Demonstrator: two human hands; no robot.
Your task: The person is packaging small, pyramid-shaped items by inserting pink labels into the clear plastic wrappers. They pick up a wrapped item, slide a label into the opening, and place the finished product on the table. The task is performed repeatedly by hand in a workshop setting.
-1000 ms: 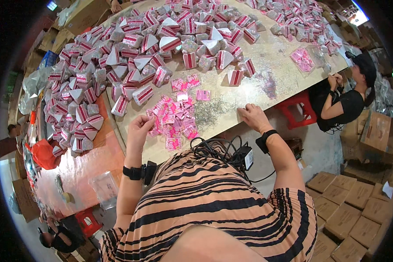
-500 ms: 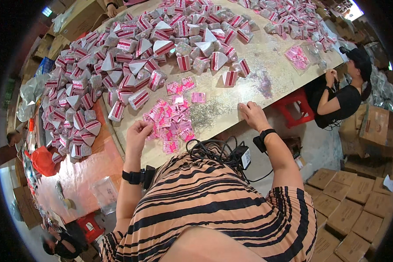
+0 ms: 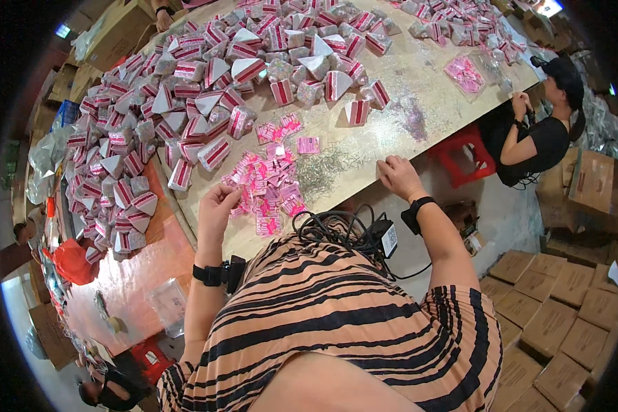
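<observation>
My left hand (image 3: pixel 218 207) is over the table beside a heap of pink printed cards (image 3: pixel 264 182). Its thumb and forefinger are pinched together at the heap's left side; anything between them is too small to make out. At the table's near edge is my right hand (image 3: pixel 399 177), its fingers loosely bent and apart, with nothing visible in them. Between the hands lies a scatter of thin metal pins or wires (image 3: pixel 319 170). One pink card (image 3: pixel 308 145) lies apart, just above that scatter. Beyond is a large pile of bagged, cake-slice-shaped pieces (image 3: pixel 213 75) with red and white stripes.
Black cables (image 3: pixel 336 223) bunch between my body and the table edge. At the right a person (image 3: pixel 546 134) in black sits near a red stool (image 3: pixel 463 161). Cardboard boxes (image 3: pixel 553 323) cover the lower right. An orange surface (image 3: pixel 127 292) is to the left.
The whole view has shifted slightly, with the table sitting a little higher in it. Both hands keep nearly the same places and poses.
</observation>
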